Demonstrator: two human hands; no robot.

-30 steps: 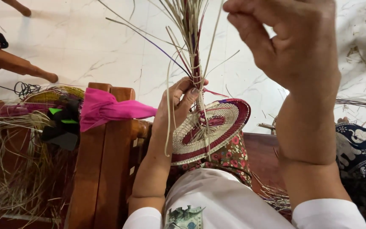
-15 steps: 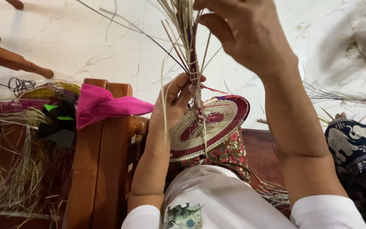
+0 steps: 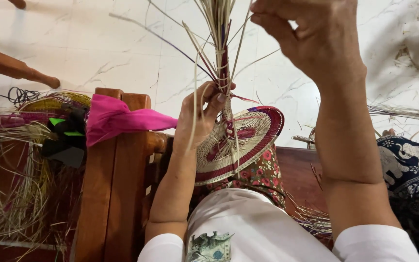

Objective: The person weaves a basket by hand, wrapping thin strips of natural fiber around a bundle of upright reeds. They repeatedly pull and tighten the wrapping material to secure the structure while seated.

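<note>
The left hand (image 3: 201, 116) pinches the bound straw bundle (image 3: 221, 53) just above the round woven disc (image 3: 238, 143) on the lap. The right hand (image 3: 311, 36), raised and partly cut off, grips strands higher up. Pink cloth (image 3: 117, 119) drapes the wooden chair (image 3: 117, 194).

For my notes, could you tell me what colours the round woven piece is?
Head view: round woven piece, natural straw with dark red bands.

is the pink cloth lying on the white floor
No, the pink cloth is draped over the top of the wooden chair frame, beside the left hand holding the woven disc.
</note>
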